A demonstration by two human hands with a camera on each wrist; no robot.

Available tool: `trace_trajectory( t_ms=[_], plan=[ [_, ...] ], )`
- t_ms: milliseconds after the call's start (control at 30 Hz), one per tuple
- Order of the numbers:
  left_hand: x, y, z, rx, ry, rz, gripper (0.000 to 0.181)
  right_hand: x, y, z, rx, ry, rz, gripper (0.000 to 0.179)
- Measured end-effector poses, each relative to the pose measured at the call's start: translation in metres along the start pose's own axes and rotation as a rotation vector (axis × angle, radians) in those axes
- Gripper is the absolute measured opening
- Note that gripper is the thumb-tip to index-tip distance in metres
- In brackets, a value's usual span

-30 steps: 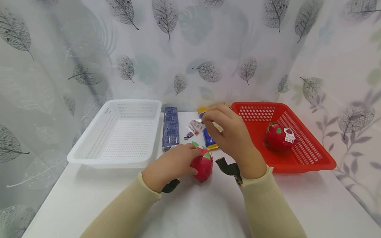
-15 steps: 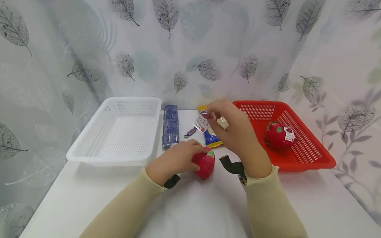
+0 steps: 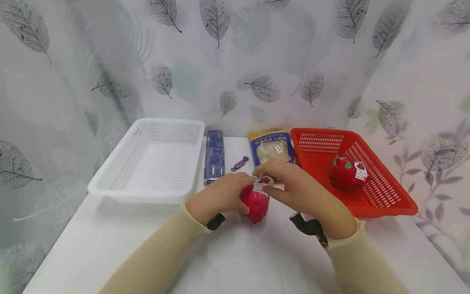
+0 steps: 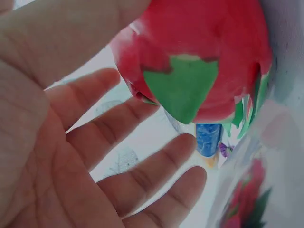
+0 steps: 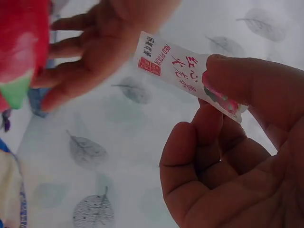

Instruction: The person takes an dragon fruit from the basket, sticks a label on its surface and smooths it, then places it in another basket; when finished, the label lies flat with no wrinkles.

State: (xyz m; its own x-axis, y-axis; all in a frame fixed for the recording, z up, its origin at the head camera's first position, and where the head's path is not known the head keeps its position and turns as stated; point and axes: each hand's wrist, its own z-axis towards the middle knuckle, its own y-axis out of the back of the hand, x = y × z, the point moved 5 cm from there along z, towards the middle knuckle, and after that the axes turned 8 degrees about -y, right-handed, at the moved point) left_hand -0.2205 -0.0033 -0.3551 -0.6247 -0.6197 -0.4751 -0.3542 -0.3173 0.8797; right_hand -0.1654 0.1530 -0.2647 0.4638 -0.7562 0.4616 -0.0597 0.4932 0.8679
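Observation:
On the white table in the head view sits a red dragon fruit [image 3: 256, 207] with green scales. My left hand [image 3: 219, 197] holds it from the left, thumb on the near side and fingers on the far side. Between thumb and forefinger of my right hand [image 3: 304, 192] is pinched a white sticker label [image 5: 166, 71] printed with a fruit picture and red writing. In the head view that label lies over the top of the fruit; whether it touches the skin I cannot tell. The left wrist view shows a green scale [image 4: 183, 88] close up.
A white basket [image 3: 96, 188] stands at the left. At the right, a red basket [image 3: 402, 208] holds another dragon fruit [image 3: 346, 173] with a label on it. Behind my hands lie a dark blue packet [image 3: 214, 157], a small purple candy [image 3: 240, 163] and a blue-yellow pasta bag [image 3: 273, 149].
My right hand has come down and nearer with the label, from above the pasta bag to the top of the fruit. My left hand stays on the fruit, which has shifted slightly right.

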Motion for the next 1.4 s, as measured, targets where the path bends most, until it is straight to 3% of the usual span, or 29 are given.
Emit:
trace_trajectory(
  t_ms=[167, 267, 500, 933, 1400],
  plan=[
    [-0.002, 0.005, 0.001, -0.024, 0.006, -0.056, 0.082, -0.022, -0.021, -0.001, 0.087, -0.06, -0.008, 0.055],
    [-0.002, 0.005, 0.002, -0.029, -0.012, -0.072, 0.077, -0.029, -0.029, 0.0, 0.108, -0.05, 0.016, 0.051],
    [0.0, 0.005, 0.002, -0.043, -0.056, -0.093, 0.075, -0.031, -0.04, 0.008, 0.146, -0.038, 0.017, 0.043],
    [0.005, 0.003, 0.004, -0.04, -0.054, -0.104, 0.067, -0.039, -0.055, 0.022, 0.228, 0.029, 0.025, 0.043],
    [0.005, 0.005, 0.0, 0.0, -0.024, -0.101, 0.113, -0.046, -0.068, 0.025, 0.224, 0.07, -0.055, 0.048]
  ],
)
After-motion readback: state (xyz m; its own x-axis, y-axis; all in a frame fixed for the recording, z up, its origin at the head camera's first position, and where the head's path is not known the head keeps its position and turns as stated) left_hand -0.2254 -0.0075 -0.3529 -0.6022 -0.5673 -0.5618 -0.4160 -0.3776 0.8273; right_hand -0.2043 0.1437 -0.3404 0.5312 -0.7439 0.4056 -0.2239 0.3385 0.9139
